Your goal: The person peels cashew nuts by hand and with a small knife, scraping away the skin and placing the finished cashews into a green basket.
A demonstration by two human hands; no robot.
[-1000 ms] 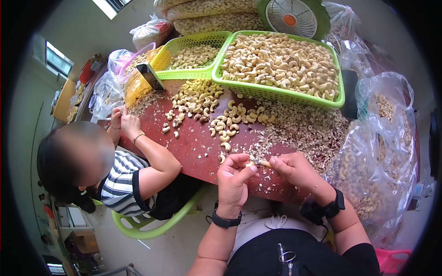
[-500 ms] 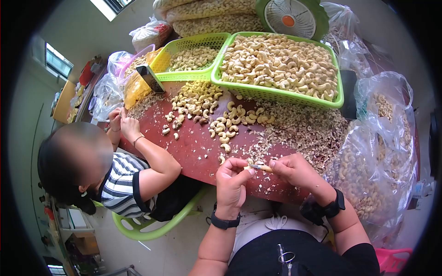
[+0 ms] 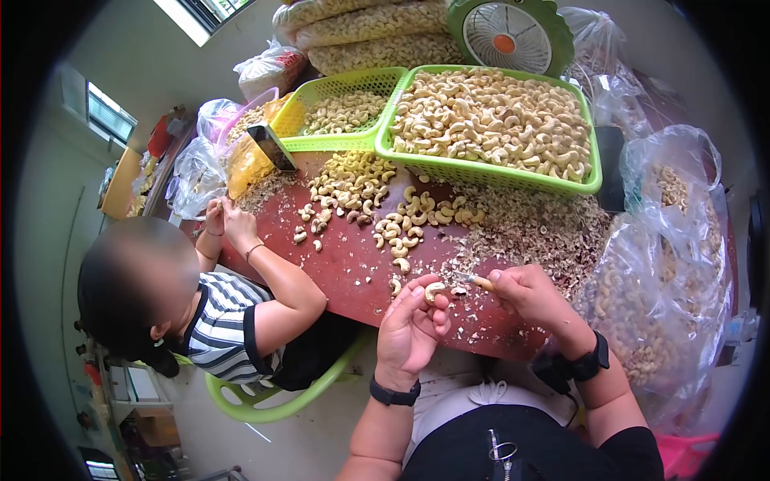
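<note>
A curved, pale cashew nut rests between the thumb and fingers of my left hand, whose palm is turned up. In my right hand is a small knife with a light wooden handle, its short blade pointing left, apart from the nut. Both hands are over the near edge of the red table. Just beyond them lie loose cashews, with a yellower heap of cashews farther left. Brownish shell scraps cover the table beyond my right hand.
A green basket heaped with cashews stands at the back, beside a yellow-green basket. Plastic bags of nuts line the right side. A fan stands behind. Another person sits on the left, hands raised, near a propped phone.
The knife has drawn away from the cashew toward the right. My left hand has opened up somewhat, showing the nut. The whole view has shifted slightly.
</note>
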